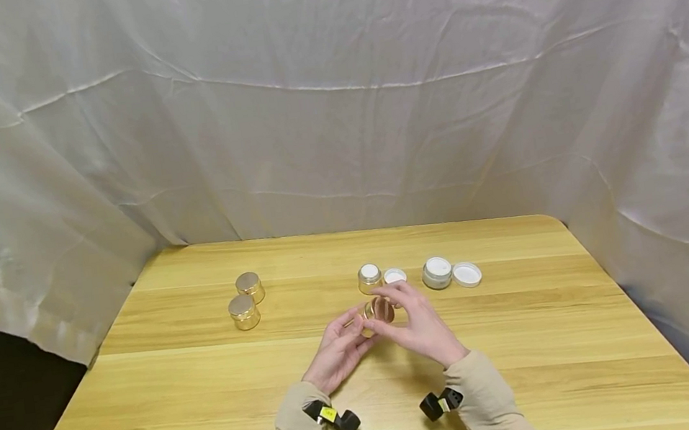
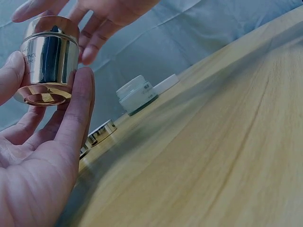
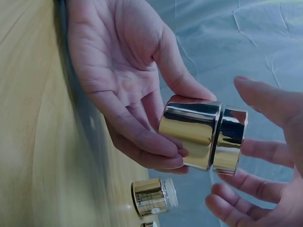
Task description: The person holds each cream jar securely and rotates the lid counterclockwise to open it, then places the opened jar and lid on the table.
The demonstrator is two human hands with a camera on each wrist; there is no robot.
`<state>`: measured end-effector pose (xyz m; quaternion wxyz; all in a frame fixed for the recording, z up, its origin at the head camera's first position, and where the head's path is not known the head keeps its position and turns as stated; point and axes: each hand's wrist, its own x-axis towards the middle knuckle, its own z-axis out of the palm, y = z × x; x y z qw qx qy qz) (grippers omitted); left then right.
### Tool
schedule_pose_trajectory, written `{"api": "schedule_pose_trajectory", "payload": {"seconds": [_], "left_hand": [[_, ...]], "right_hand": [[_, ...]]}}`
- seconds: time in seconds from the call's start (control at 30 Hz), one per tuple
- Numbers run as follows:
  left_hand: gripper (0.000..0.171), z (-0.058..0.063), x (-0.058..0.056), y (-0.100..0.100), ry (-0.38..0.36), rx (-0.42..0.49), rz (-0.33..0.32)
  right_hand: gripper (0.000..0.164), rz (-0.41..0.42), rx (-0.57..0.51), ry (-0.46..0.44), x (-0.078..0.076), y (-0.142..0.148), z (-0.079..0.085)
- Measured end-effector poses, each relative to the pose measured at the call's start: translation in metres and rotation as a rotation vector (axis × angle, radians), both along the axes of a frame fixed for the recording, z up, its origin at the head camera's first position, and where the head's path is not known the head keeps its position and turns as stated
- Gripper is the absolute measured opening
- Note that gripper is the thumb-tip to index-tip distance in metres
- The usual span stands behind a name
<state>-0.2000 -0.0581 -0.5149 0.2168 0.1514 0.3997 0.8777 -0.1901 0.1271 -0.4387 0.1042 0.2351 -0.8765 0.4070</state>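
Observation:
My left hand (image 1: 337,354) grips a shiny gold jar (image 3: 189,130) by its body, between thumb and fingers, above the table. A gold lid (image 3: 230,139) sits on the jar, a thin dark gap showing between the two. Around the lid end my right hand (image 1: 425,328) has its fingers spread. Its thumb stands apart from the lid in the right wrist view; whether another finger touches the lid, I cannot tell. Some print shows on the jar's side in the left wrist view. Just beyond the hands stands a lidless gold jar (image 1: 369,281) with a white top.
Beside that jar lies an upturned lid (image 1: 395,276), white inside. Farther right are a lidless pale glass jar (image 1: 437,274) and its white-lined lid (image 1: 467,274). Two lidded gold jars (image 1: 244,312) stand at the left of the wooden table (image 1: 178,389). Grey curtains (image 1: 334,136) surround it.

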Motion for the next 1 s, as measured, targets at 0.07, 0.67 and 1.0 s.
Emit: {"api": "schedule_pose_trajectory", "payload": {"seconds": [0.07, 0.67, 1.0], "left_hand": [[0.051, 0.0001, 0.0002, 0.0001, -0.006, 0.013, 0.0], [0.051, 0.0004, 0.0008, 0.0, -0.002, 0.004, 0.002], [0.043, 0.0025, 0.002, -0.0002, 0.008, 0.03, -0.007]], "right_hand": [[0.052, -0.019, 0.009, 0.004, -0.0002, -0.0001, -0.0011], [0.054, -0.019, 0.04, -0.004, 0.0017, 0.0009, -0.0003], [0.055, -0.094, 0.096, -0.009, 0.0016, -0.001, -0.0001]]}}
